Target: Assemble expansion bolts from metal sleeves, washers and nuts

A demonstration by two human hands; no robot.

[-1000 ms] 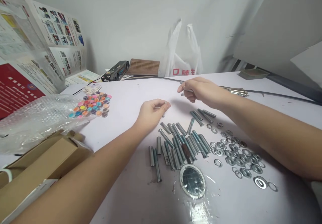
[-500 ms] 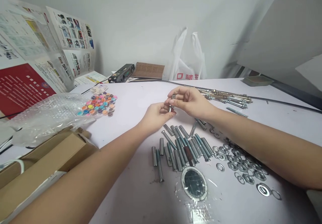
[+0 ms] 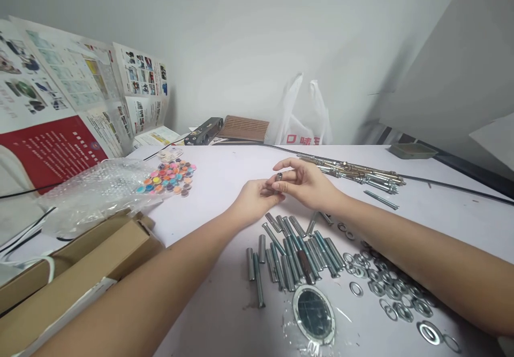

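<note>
And here's the shiny, dark-ended metal tube (image 3: 279,176), pinched in the right hand (image 3: 304,184) where it meets the curled left hand (image 3: 254,200), whose hold I can't tell, fingers blocking the tube's lower part, with metal sleeves (image 3: 296,261), washers (image 3: 387,278) and a round disc (image 3: 313,314) lying nearer the body.

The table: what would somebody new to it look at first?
Probably the left hand and right hand, close together mid-picture, the right holding a small metal piece. Then the heap of colourful discs on the picture's left might pop out. Nearer the camera, metal rods lie jumbled beyond a round, dark disc.
</note>
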